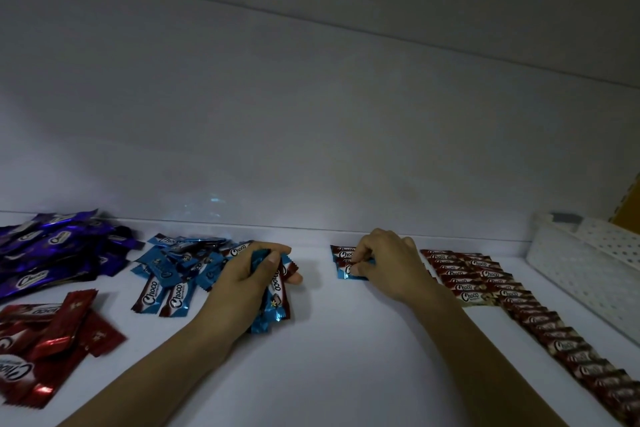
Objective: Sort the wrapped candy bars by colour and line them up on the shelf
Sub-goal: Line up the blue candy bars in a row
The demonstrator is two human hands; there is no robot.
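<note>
Left hand and right hand curl, gripping.

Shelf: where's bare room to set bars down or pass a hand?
Bare: the shelf front centre, between the forearms, and the gap between the left hand, gripping blue bars, and the short blue row the right hand pinches. Crowded: purple pile, blue pile, red pile left; brown rows, basket right.
</note>
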